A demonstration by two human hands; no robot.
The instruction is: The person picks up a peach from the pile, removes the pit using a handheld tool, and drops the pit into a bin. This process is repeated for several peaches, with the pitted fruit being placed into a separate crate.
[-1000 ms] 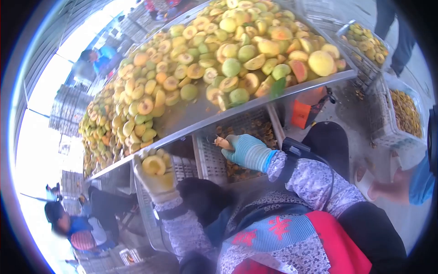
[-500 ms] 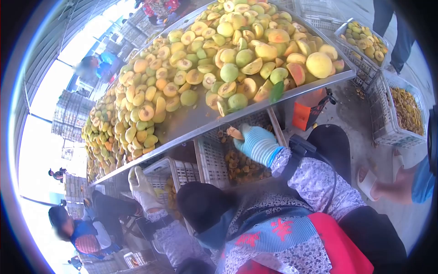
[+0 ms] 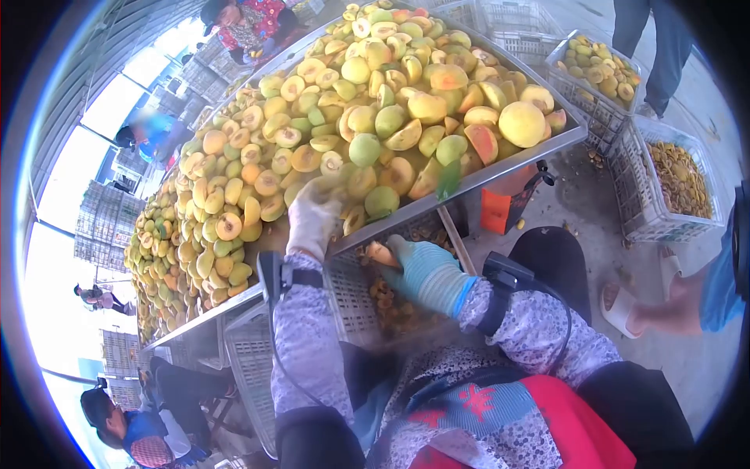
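Halved yellow-green fruits that look like apricots or plums (image 3: 406, 137) are heaped on a metal-edged table (image 3: 500, 168) in front of me. My left hand (image 3: 314, 223), in a white glove, reaches over the table's rim to the near side of the heap. Its fingertips are blurred among the fruit, so their grip is hidden. My right hand (image 3: 428, 275), in a blue striped glove, is closed around a short tan piece (image 3: 381, 254) resembling a wooden handle. That hand is just below the rim, above a crate (image 3: 355, 293) containing brownish fruit scraps.
An orange-and-black container (image 3: 500, 209) stands under the table's right corner. Crates of fruit (image 3: 553, 72) and scraps (image 3: 642, 191) are on the floor at right, near a person's sandalled foot (image 3: 621, 309). Other people sit at left (image 3: 152, 426) and across the table (image 3: 250, 35).
My left hand has risen from below the table edge onto the fruit heap. The right hand keeps the tan piece and has shifted slightly down and left in view.
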